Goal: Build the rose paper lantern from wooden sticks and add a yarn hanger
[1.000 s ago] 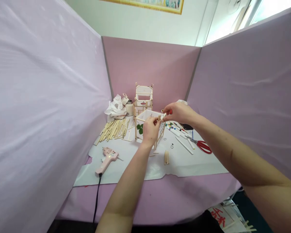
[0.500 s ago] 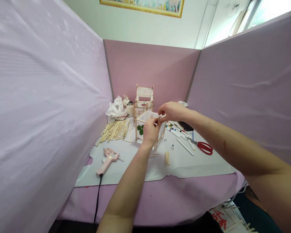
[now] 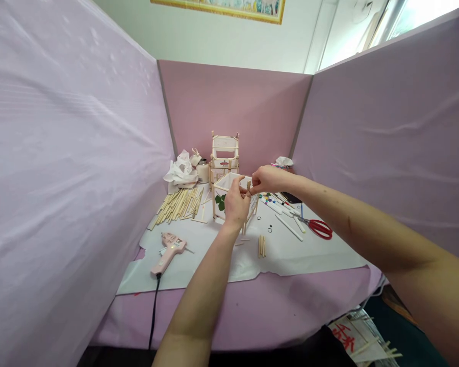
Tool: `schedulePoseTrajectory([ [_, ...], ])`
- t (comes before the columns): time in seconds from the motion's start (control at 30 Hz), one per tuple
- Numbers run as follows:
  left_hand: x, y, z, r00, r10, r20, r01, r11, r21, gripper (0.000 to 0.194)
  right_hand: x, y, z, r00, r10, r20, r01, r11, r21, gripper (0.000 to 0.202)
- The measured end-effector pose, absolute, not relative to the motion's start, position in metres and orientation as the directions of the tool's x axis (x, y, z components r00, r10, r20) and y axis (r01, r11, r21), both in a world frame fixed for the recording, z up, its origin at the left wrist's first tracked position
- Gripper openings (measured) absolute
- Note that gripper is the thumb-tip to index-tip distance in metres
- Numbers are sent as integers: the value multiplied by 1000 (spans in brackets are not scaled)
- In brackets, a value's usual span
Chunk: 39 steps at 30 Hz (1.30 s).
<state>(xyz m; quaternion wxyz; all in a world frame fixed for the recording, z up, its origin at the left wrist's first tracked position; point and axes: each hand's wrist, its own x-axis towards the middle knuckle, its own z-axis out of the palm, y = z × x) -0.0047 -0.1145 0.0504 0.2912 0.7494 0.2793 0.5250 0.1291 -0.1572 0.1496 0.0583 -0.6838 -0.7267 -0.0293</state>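
Observation:
A small box-like frame of wooden sticks with white panels [image 3: 220,189] stands on the white sheet, a green leaf shape on its near left side. My left hand [image 3: 237,203] is closed around its near corner post, with the fingertips near the top. At the same corner, my right hand [image 3: 263,179] pinches at the post top from the right. Between the fingertips the post's tip shows, with a thin dark band that is too small to make out clearly. My hands hide part of the frame's right side.
Behind stands a taller stick structure [image 3: 225,148]. Loose sticks [image 3: 179,205], crumpled tissue [image 3: 181,172] and a jar [image 3: 203,171] are at left, a pink glue gun [image 3: 170,251] nearer. Short sticks [image 3: 262,246], white pens [image 3: 288,227] and red scissors [image 3: 320,229] lie at right.
My right hand has shifted slightly down at the corner, and the fingers of my left hand have lifted and spread a little. The post's tip now shows between them. The whole view has shifted slightly.

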Motion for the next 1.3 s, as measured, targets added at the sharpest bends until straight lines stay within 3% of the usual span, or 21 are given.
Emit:
schedulePoseTrajectory([
  [0.13, -3, -111, 49, 302, 689, 659, 99, -711, 696, 37, 142, -171, 115, -62, 994, 95, 942, 90, -323, 37],
  [0.2, -1, -108, 48, 298, 680, 670, 86, -719, 690, 30, 142, -183, 97, -90, 975, 205, 883, 173, -435, 33],
  [0.33, 1, -103, 46, 310, 689, 655, 67, -703, 708, 23, 130, -207, 73, -119, 825, 553, 771, 427, -472, 17],
  [0.43, 1, -103, 44, 311, 696, 647, 61, -694, 717, 18, 115, -212, 66, -127, 749, 650, 725, 517, -455, 10],
  [0.53, -2, -104, 45, 328, 696, 638, 56, -689, 723, 16, 104, -204, 66, -108, 762, 638, 731, 496, -469, 14],
  [0.7, -8, -107, 51, 379, 658, 651, 43, -715, 697, 46, 94, -186, 89, -69, 856, 512, 864, 308, -398, 25],
  [0.77, -8, -106, 53, 368, 617, 696, 9, -750, 661, 48, 91, -179, 103, -85, 907, 413, 893, 253, -371, 27],
  [0.9, -6, -103, 51, 363, 605, 709, 7, -762, 647, 44, 92, -173, 115, -75, 957, 280, 848, 209, -486, 25],
  [1.03, -5, -102, 49, 391, 670, 631, 86, -710, 699, 40, 106, -185, 89, -11, 965, 262, 662, 203, -721, 22],
  [1.17, -5, -104, 50, 390, 678, 623, 83, -700, 709, 28, 125, -201, 54, 15, 982, 186, 175, 180, -968, 22],
  [1.23, -6, -104, 51, 385, 677, 627, 92, -704, 704, 24, 132, -200, 45, 138, 955, 264, -85, 277, -957, 21],
  [1.3, -6, -104, 51, 378, 676, 632, 101, -709, 698, 23, 135, -191, 43, 298, 894, 334, -190, 398, -897, 16],
])
